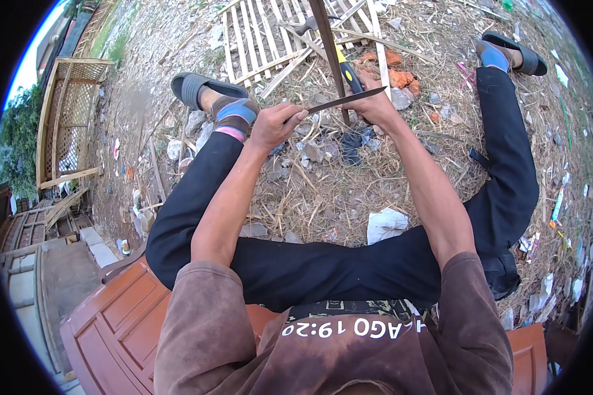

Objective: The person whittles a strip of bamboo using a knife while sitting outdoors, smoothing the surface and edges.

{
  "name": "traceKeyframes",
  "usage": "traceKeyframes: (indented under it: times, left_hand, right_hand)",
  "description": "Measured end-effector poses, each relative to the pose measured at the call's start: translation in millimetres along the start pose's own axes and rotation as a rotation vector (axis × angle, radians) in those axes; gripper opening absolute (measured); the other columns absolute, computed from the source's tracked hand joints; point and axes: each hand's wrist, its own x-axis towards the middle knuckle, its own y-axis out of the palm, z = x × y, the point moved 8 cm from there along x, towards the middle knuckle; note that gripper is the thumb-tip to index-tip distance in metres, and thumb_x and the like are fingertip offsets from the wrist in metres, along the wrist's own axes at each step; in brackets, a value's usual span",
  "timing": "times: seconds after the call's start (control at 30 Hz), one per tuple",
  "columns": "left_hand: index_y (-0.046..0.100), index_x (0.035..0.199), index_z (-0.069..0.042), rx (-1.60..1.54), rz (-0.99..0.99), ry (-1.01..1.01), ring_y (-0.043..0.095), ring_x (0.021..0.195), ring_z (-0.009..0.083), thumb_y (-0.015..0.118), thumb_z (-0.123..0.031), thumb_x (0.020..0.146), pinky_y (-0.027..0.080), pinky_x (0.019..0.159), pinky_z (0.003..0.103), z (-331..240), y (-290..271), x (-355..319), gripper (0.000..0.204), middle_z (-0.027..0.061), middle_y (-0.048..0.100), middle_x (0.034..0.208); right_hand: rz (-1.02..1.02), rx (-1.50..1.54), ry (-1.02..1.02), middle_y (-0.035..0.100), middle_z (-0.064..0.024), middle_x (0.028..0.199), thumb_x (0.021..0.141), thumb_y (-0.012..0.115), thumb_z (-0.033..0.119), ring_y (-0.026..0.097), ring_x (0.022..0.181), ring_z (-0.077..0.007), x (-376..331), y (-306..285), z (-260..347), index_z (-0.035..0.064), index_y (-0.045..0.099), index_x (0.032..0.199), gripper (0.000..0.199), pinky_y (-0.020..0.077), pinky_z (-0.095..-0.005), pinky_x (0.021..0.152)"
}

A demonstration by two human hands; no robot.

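Hands apart. Left hand (277, 126) clamped on thin, tapering dark blade (339, 103); right hand (373, 108) closed on narrow brown wooden slat (331, 49). Blade crosses slat above rough, straw-strewn ground (296, 205).

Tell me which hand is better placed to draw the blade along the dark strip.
The left, I'd judge: the left hand grips the blade at one end, while the right hand is at the dark strip, its exact grip hard to make out.
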Motion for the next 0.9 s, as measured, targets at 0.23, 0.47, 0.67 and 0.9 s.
traceKeyframes:
  times: [0.23,0.47,0.67,0.9]
  left_hand:
    - [0.064,0.087,-0.005,0.125,0.257,0.091,0.061,0.064,0.0308,0.066,-0.018,0.09,0.048,0.056,0.039,14,4,-17,0.013,0.0099,0.057,0.072]
    - [0.064,0.085,-0.008,0.313,0.324,0.11,0.061,0.061,0.0298,0.066,-0.023,0.09,0.048,0.053,0.04,11,-2,-14,0.016,0.0082,0.057,0.073]
    - [0.065,0.085,-0.007,0.248,0.27,0.096,0.061,0.061,0.0301,0.067,-0.022,0.09,0.047,0.053,0.041,8,-3,-11,0.016,0.0085,0.058,0.072]
    - [0.065,0.084,-0.007,0.271,0.313,0.094,0.061,0.061,0.0299,0.068,-0.022,0.089,0.047,0.053,0.04,2,-5,-11,0.016,0.0084,0.057,0.07]
  right_hand:
    - [0.201,0.047,0.161,0.054,0.0022,0.071,0.067,0.09,0.024,0.053,0.057,-0.0086,3,-7,0,0.0052,0.057,0.091,0.045,0.0424,-0.0244,0.044]
    - [0.355,-0.192,0.196,0.054,0.0018,0.072,0.066,0.09,0.032,0.052,0.058,-0.0093,6,-6,11,0.0041,0.061,0.089,0.047,0.04,-0.0255,0.048]
    - [0.37,-0.315,0.102,0.051,0.0033,0.065,0.067,0.087,0.043,0.051,0.056,-0.0081,9,-10,34,0.0044,0.061,0.103,0.058,0.0345,-0.0238,0.044]
    - [0.3,-0.513,0.125,0.07,-0.0094,0.078,0.074,0.078,0.045,0.065,0.071,-0.0158,5,-24,95,0.0026,0.069,0.097,0.049,0.0476,-0.0306,0.06]
